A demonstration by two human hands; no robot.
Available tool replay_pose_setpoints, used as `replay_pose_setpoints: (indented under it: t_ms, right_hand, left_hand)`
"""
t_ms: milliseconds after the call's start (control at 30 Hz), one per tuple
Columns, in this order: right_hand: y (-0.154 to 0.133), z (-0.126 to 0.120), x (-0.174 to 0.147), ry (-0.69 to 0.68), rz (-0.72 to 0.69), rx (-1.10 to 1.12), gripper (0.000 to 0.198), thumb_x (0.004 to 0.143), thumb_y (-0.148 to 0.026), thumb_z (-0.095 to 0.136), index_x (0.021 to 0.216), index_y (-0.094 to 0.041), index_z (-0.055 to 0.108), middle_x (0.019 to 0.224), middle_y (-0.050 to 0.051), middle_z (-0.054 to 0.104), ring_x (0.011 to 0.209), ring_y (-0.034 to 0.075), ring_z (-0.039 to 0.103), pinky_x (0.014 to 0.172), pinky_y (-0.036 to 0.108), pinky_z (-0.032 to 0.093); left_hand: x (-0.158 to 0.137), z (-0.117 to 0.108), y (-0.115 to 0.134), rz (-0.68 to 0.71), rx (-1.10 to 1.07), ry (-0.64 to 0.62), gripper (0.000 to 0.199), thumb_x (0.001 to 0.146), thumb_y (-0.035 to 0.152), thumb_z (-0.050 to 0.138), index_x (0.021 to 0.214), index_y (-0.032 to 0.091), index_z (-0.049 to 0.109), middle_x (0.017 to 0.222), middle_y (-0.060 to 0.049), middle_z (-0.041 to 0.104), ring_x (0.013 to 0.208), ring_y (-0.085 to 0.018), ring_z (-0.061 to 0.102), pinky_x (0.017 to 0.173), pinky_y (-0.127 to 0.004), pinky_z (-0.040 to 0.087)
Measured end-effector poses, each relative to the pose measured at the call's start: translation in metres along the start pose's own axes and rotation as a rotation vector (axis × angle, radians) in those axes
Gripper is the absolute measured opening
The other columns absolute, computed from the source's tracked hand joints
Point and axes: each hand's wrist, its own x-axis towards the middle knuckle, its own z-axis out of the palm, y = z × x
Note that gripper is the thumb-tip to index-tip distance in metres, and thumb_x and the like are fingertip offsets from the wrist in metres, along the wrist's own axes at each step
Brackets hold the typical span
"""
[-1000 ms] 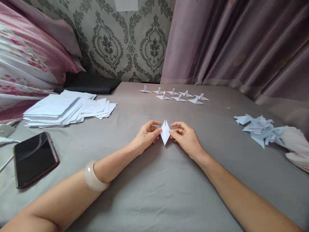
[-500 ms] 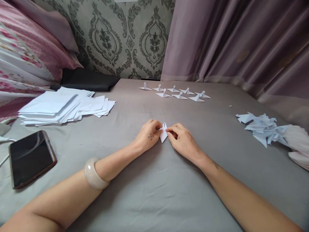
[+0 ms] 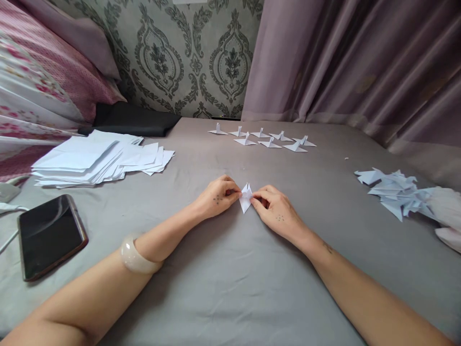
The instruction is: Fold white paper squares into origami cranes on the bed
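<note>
While the left hand [image 3: 219, 196] pinches the folded paper [image 3: 245, 202], the right hand [image 3: 279, 209] grips its opposite edge.

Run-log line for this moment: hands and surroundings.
left hand: pinches folded paper, left edge; right hand: pinches its right edge; far: paper figures, two rows; left: paper stack, phone; right: folded-paper pile

Folded paper [image 3: 246, 202] partly behind hands [image 3: 278, 210]

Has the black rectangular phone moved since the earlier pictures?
No: the black phone keeps its place just nearer than the white paper stack; only the view shifted.
</note>
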Motion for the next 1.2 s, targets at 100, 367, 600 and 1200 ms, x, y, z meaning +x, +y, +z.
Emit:
replay_pose_setpoints:
  t_ms: [100, 367, 600, 1200]
  right_hand:
    - [-0.002, -0.001, 0.004, 0.013, 0.063, 0.009, 0.021, 0.086, -0.03, 0.052, 0.08, -0.021, 0.07, 0.085, 0.002, 0.061, 0.067, 0.012, 0.054, 0.067, 0.027, 0.042]
    - [-0.004, 0.0, 0.012, 0.037, 0.169, 0.0, 0.017, 0.081, -0.031, 0.056, 0.073, -0.02, 0.067, 0.083, 0.002, 0.061, 0.066, 0.012, 0.053, 0.068, 0.028, 0.041]
    - [-0.004, 0.003, 0.014, 0.06, 0.201, 0.0, 0.018, 0.077, -0.032, 0.059, 0.065, -0.019, 0.063, 0.091, 0.002, 0.06, 0.066, 0.012, 0.052, 0.07, 0.029, 0.042]
    - [0.002, 0.001, 0.012, 0.0, 0.127, 0.069, 0.01, 0.076, -0.027, 0.062, 0.071, -0.02, 0.067, 0.095, 0.001, 0.062, 0.061, 0.009, 0.05, 0.066, 0.026, 0.042]
  left_hand:
    - [0.002, 0.002, 0.0, -0.07, 0.004, 0.005, 0.019, 0.083, 0.029, 0.055, 0.082, 0.017, 0.07, 0.093, -0.006, 0.059, 0.073, -0.014, 0.055, 0.073, -0.028, 0.045]
    - [0.006, 0.006, 0.003, -0.147, 0.049, 0.028, 0.02, 0.082, 0.031, 0.055, 0.08, 0.017, 0.07, 0.091, -0.006, 0.06, 0.074, -0.014, 0.055, 0.073, -0.029, 0.045]
    - [0.007, 0.005, 0.002, -0.146, 0.084, 0.017, 0.02, 0.081, 0.032, 0.056, 0.079, 0.017, 0.069, 0.089, -0.005, 0.059, 0.072, -0.014, 0.054, 0.069, -0.027, 0.043]
    - [0.002, 0.001, -0.002, -0.053, 0.002, -0.01, 0.013, 0.078, 0.028, 0.062, 0.081, 0.018, 0.07, 0.094, -0.005, 0.058, 0.072, -0.012, 0.055, 0.07, -0.027, 0.046]
